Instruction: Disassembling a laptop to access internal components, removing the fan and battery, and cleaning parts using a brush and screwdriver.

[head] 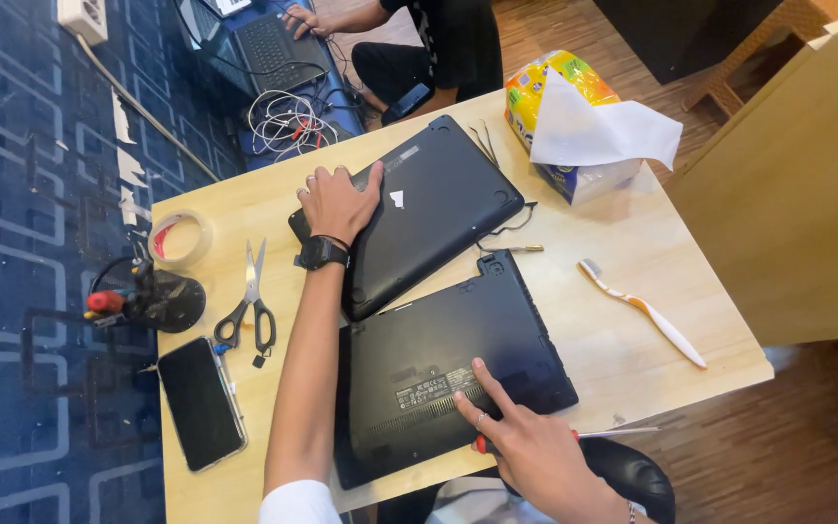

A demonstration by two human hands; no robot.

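- Lying flat on the wooden table (244,466), well left of the near laptop (448,374), is a dark phone (201,403), screen up. Beyond it are a black round-based stand (157,299) and a roll of clear tape (179,238).
- Black-handled scissors (249,306) lie shut between the phone and the near laptop.
- The left hand (337,204) rests palm down on the corner of a second black laptop (434,204), which lies just behind the near laptop and tilted to it. The fingers are flat and slightly spread, gripping nothing.
- The near laptop lies bottom up at the front edge of the table, its base cover on.
- The right hand (526,446) is at the front right corner of the near laptop. Its forefinger stretches out onto the base while the other fingers curl round a red-handled screwdriver (482,444) whose thin shaft points right, off the laptop.
- My reading: this is the feeling-out stage — one machine steadied, the other probed by fingertip. Driving any screw would call for turning the tip round onto the base.
- Right of the near laptop lies an orange-and-white toothbrush (642,311); behind it is a tissue pack (574,121).
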